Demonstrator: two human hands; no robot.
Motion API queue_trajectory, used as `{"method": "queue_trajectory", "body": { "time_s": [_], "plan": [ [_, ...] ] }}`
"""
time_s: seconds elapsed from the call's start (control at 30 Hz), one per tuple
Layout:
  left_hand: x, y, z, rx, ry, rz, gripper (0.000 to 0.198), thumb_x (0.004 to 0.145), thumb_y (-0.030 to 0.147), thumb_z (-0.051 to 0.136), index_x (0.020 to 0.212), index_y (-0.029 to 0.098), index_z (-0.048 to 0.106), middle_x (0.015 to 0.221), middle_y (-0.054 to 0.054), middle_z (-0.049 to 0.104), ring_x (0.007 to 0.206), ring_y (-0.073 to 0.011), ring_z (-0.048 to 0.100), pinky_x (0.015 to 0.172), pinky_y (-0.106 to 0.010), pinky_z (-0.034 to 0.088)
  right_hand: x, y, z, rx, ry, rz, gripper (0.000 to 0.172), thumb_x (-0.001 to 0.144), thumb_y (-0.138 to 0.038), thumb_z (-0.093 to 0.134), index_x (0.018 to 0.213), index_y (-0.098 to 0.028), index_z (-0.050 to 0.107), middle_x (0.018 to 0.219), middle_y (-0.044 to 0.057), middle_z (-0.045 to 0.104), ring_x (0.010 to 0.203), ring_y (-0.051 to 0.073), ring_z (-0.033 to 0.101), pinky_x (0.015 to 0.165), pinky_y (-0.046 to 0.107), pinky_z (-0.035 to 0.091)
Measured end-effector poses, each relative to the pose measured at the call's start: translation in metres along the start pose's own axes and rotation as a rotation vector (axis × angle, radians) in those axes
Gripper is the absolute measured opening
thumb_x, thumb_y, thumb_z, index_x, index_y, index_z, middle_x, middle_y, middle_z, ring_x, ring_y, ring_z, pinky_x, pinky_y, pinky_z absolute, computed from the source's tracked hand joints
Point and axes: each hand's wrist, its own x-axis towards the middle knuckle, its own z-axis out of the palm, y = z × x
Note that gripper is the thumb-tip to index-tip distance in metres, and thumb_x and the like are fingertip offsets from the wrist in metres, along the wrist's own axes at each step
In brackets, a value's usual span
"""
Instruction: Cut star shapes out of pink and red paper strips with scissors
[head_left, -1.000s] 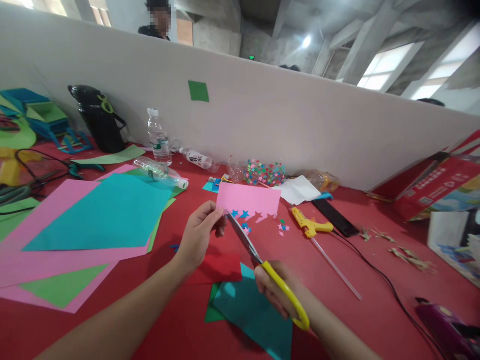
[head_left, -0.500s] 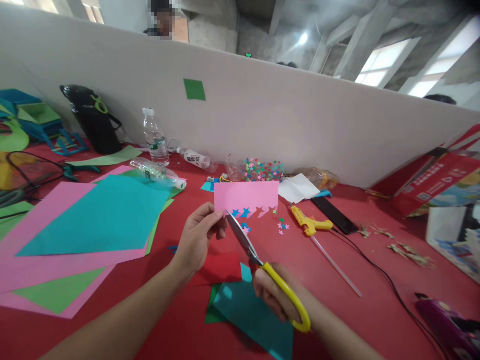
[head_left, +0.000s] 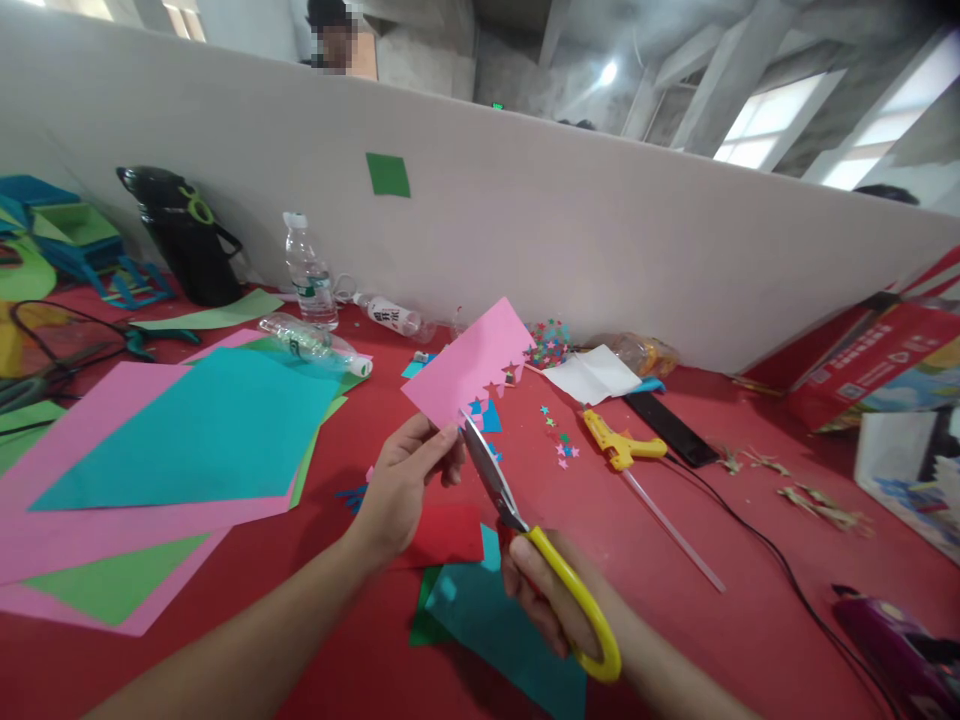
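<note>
Up close, the right hand [head_left: 546,592] has its fingers curled around the yellow-handled scissors [head_left: 495,482], whose blade tips are at the lower edge of the pink paper [head_left: 472,360]. Slightly farther, the left hand [head_left: 401,485] pinches that paper near its lower corner, thumb against fingers, holding it tilted over the red tabletop [head_left: 615,520]. Beyond lie small paper stars [head_left: 562,450], left of a yellow glue gun [head_left: 624,452]; behind, a clear plastic bottle [head_left: 311,280] stands near the white partition [head_left: 600,220].
</note>
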Motion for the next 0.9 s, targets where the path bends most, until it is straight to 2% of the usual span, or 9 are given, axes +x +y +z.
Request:
{"method": "queue_trajectory", "body": {
  "time_s": [0.1,0.2,0.53,0.67,0.77,0.9],
  "plan": [
    [0.0005,0.0005,-0.0007,0.012,0.011,-0.005,0.015,0.085,0.024,0.06,0.071,0.019,0.062,0.058,0.004,0.059,0.05,-0.0063,0.049,0.048,-0.018,0.038,-0.0017,-0.0045,0.0005,-0.049,0.1,-0.019,0.059,0.072,-0.08,0.041,0.065,-0.022,0.045,0.03,-0.011,0.032,0.025,0.006,0.03,0.032,0.02,0.022],
    [0.0013,0.0009,-0.0016,0.025,0.02,0.001,0.017,0.086,0.025,0.06,0.07,0.019,0.062,0.059,0.004,0.058,0.051,-0.0066,0.048,0.048,-0.018,0.038,-0.0025,-0.0074,0.0011,-0.094,0.144,0.002,0.057,0.069,-0.078,0.041,0.061,-0.022,0.044,0.029,-0.011,0.03,0.024,0.006,0.028,0.029,0.019,0.022],
    [0.0047,-0.0043,-0.0032,0.063,-0.006,0.017,0.016,0.086,0.026,0.06,0.071,0.018,0.06,0.059,0.004,0.056,0.051,-0.0071,0.046,0.048,-0.019,0.036,0.0,-0.001,0.0012,-0.119,0.202,0.008,0.049,0.07,-0.069,0.043,0.064,-0.021,0.048,0.031,-0.011,0.031,0.025,0.006,0.031,0.029,0.017,0.024],
    [0.004,-0.0046,-0.0029,0.068,-0.001,0.008,0.016,0.084,0.027,0.061,0.07,0.018,0.06,0.058,0.004,0.055,0.05,-0.0076,0.045,0.047,-0.02,0.035,-0.0005,-0.003,0.0027,-0.111,0.213,0.003,0.053,0.068,-0.073,0.043,0.063,-0.021,0.046,0.032,-0.011,0.031,0.025,0.006,0.031,0.029,0.018,0.026],
    [0.0029,-0.0022,-0.0019,0.068,0.008,0.007,0.017,0.083,0.027,0.061,0.069,0.018,0.06,0.057,0.004,0.055,0.049,-0.0078,0.045,0.047,-0.02,0.035,-0.0006,-0.0029,0.0021,-0.122,0.21,-0.015,0.055,0.069,-0.075,0.042,0.062,-0.021,0.045,0.032,-0.011,0.03,0.025,0.006,0.029,0.028,0.018,0.024],
    [0.0044,-0.0006,-0.0013,0.067,0.004,0.013,0.016,0.082,0.028,0.061,0.069,0.018,0.06,0.057,0.004,0.054,0.049,-0.008,0.044,0.047,-0.021,0.035,0.001,-0.0011,0.0004,-0.138,0.203,0.032,0.049,0.073,-0.07,0.045,0.062,-0.022,0.044,0.031,-0.011,0.029,0.023,0.006,0.028,0.026,0.018,0.021]
  ]
}}
